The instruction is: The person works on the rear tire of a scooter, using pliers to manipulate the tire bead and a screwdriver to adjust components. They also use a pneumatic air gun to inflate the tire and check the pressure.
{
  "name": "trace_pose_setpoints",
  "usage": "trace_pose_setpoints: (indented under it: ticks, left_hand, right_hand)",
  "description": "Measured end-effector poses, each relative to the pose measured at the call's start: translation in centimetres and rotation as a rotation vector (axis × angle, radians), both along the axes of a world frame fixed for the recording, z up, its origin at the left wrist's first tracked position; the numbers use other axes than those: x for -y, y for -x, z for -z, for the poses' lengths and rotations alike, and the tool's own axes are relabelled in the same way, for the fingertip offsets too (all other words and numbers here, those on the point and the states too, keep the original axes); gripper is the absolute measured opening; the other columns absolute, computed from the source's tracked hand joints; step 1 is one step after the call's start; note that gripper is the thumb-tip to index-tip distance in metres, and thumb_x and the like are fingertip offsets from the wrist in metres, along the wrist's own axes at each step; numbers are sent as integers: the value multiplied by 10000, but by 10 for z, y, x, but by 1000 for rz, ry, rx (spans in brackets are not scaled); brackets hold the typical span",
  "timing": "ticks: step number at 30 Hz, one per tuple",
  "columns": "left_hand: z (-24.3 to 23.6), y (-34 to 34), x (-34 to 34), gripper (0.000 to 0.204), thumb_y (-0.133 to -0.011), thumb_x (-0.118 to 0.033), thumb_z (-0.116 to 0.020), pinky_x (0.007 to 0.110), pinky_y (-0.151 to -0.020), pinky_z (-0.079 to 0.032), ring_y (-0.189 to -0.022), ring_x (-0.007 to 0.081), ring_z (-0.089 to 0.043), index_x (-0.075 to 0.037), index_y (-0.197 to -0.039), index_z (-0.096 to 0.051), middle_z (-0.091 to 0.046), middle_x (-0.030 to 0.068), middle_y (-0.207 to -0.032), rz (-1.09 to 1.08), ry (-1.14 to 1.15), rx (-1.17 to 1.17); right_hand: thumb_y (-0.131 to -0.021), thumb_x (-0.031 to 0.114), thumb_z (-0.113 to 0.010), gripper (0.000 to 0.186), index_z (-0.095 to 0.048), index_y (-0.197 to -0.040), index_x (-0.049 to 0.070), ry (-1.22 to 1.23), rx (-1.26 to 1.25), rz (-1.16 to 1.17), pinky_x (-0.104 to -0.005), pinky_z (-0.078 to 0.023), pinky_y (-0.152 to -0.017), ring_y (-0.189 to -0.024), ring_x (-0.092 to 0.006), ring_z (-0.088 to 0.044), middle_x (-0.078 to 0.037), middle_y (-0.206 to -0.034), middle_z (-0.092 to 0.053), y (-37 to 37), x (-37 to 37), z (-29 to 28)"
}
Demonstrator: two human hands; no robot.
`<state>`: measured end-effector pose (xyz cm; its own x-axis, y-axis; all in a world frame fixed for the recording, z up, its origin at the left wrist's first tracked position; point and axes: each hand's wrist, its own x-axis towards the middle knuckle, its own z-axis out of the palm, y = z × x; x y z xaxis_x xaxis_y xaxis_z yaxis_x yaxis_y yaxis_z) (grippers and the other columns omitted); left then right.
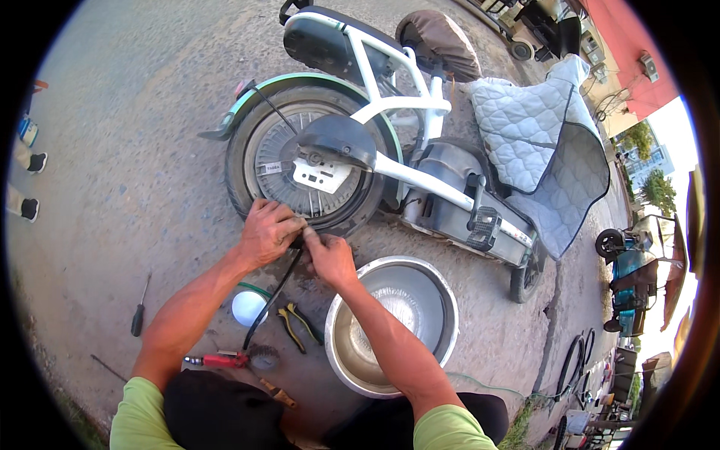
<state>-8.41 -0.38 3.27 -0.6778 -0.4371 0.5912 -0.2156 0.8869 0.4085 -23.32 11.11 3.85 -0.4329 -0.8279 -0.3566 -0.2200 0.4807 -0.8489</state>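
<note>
Fingers of the left hand [268, 232] and right hand [330, 257] pinch closed on the black tyre [241, 174] at the bottom of the scooter's rear wheel [304, 161]. A black tube [271, 300] hangs from them. Beside the right forearm sits a steel basin [442, 296]; pliers [298, 324] lie on the ground.

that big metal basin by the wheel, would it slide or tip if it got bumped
The metal basin looks thin-walled and shiny, so probably light for its size. Its wide, shallow shape suggests it would scrape along the rough ground rather than tip. A push down on the rim might rock it, since the bottom looks rounded.
</note>
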Motion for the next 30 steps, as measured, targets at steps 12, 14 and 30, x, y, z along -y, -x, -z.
trace_pose_setpoints:
  ticks: [12, 14, 30]
  left_hand:
    - [4, -1, 2, 215, -744, -141, -775, 412, -818, -426, -859, 214, -615, -167, -955, -742, -622, -5, -857, -15, 12, 2]
    - [6, -2, 2, 211, -746, -157, -773, 412, -819, -427, -862, 215, -616, -169, -954, -739, -623, -5, -862, -36, 30, 25]
    - [17, -3, 4, 263, -720, -165, -795, 392, -794, -420, -826, 216, -606, -180, -976, -738, -614, -11, -844, -20, 13, 13]
  right_hand:
    - [-926, 316, -660, 296, -668, -858, 28, 219, -593, -141, -547, -518, -698, -778, -463, -660, -252, -793, -676, -8, -1, -18]
    - [-975, 425, -600, 448, -689, -868, -1, 94, -327, -26, -451, -545, -644, -685, -352, -707, -212, -760, -706, -6, -1, -7]
    - [-978, 353, -641, 365, -661, -801, 34, -49, 141, 90, -354, -450, -513, -534, -241, -606, -107, -680, -675, -3, 2, -15]
